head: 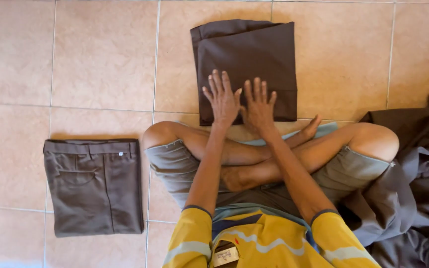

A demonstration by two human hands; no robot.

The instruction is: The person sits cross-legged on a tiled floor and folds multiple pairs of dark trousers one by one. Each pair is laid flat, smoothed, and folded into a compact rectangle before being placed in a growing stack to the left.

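The person sits cross-legged on a tiled floor (100, 64) of pale pink-beige squares. Directly ahead of the crossed legs lies a folded dark brown garment (254, 54), a flat, roughly square packet resting on the floor just beyond the feet. Both hands rest palm-down on the near edge of this packet. The left hand (223, 101) lies flat with fingers (218, 82) extended and slightly spread, gripping nothing. The right hand (259, 106) lies just beside it, thumbs nearly touching, with fingers (257, 88) likewise extended and spread against the cloth. To the person's left, well apart from the hands, a folded pair of grey-brown trousers (95, 186) lies flat on the floor, waistband and belt loops facing away from the person. To the person's right, against the knee, sits a loose pile of dark grey-brown clothing (413, 173), unfolded and crumpled.
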